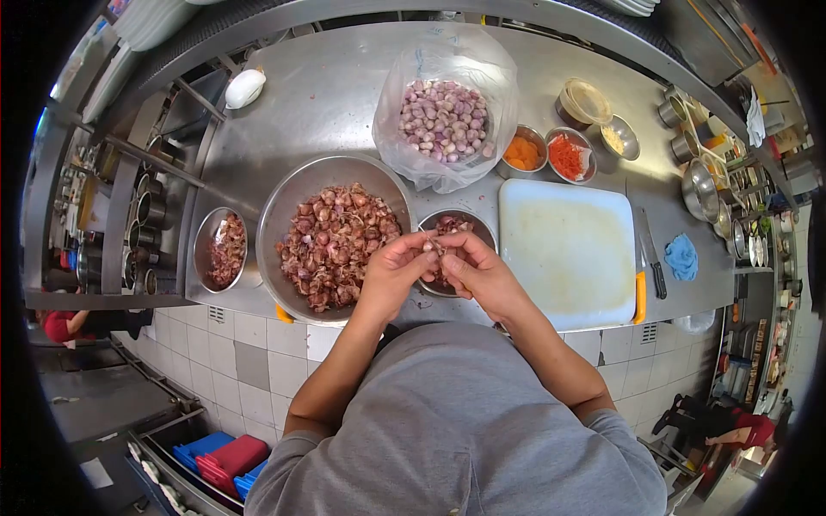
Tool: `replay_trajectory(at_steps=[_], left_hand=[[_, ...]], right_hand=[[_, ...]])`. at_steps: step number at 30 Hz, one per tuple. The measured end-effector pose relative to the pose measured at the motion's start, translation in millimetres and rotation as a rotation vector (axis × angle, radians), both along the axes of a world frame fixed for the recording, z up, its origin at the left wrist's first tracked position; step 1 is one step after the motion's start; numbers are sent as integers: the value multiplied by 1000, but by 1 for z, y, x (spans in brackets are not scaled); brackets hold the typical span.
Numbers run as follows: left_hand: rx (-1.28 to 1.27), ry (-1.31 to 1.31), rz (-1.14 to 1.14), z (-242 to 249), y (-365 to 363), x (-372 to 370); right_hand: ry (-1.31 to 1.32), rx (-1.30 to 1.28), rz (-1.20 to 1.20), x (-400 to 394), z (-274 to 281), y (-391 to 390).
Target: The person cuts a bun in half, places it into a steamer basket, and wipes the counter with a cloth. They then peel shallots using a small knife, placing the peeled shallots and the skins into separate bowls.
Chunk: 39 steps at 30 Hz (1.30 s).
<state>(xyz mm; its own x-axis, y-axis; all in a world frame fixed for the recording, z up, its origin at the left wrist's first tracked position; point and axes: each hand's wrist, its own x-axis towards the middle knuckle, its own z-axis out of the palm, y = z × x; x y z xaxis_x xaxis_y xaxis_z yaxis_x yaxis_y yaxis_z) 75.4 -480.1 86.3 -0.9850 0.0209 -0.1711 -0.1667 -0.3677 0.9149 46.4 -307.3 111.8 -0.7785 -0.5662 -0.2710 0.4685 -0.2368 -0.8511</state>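
Observation:
Both my hands meet over a small metal bowl (483, 226) at the table's front edge. A small shallot (434, 248) is pinched between the fingertips of my left hand (397, 268) and my right hand (478, 268). Dark peelings lie in the bowl beneath them. Left of it stands a large metal bowl (277, 185) full of unpeeled reddish shallots (331, 241). Behind the hands, a clear plastic bag (391, 163) holds pale purple peeled shallots (443, 120). At the far left is an oval metal bowl (203, 249) with more shallots or skins.
A white cutting board (568, 249) lies at the right, with a knife (656, 267) and blue cloth (681, 257) beyond. Behind it stand bowls of orange (521, 153), red (568, 158) and pale chopped food (613, 139). Other people (750, 430) are at both lower sides.

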Motion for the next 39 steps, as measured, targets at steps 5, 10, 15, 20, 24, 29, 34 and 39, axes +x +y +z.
replay_trajectory(at_steps=[5,10,15,20,24,29,34,39], left_hand=[[27,-31,45,-2,-4,-5],[179,-71,97,-1,-6,-8],[404,-54,154,-8,-6,-12],[353,-12,43,-8,-6,-8],[316,-71,11,-10,-10,-7],[254,-75,-42,-7,-17,-7],[142,-63,-42,-3,-11,-4],[30,34,-16,-5,-1,-2]], right_hand=[[54,-14,-87,-5,-10,5],[106,129,-153,-6,-12,13],[325,283,6,3,-25,14],[667,411,69,-3,-10,14],[751,456,76,-3,-4,14],[760,460,88,0,2,15],[713,416,22,2,-2,12],[485,281,-56,6,-11,6]])
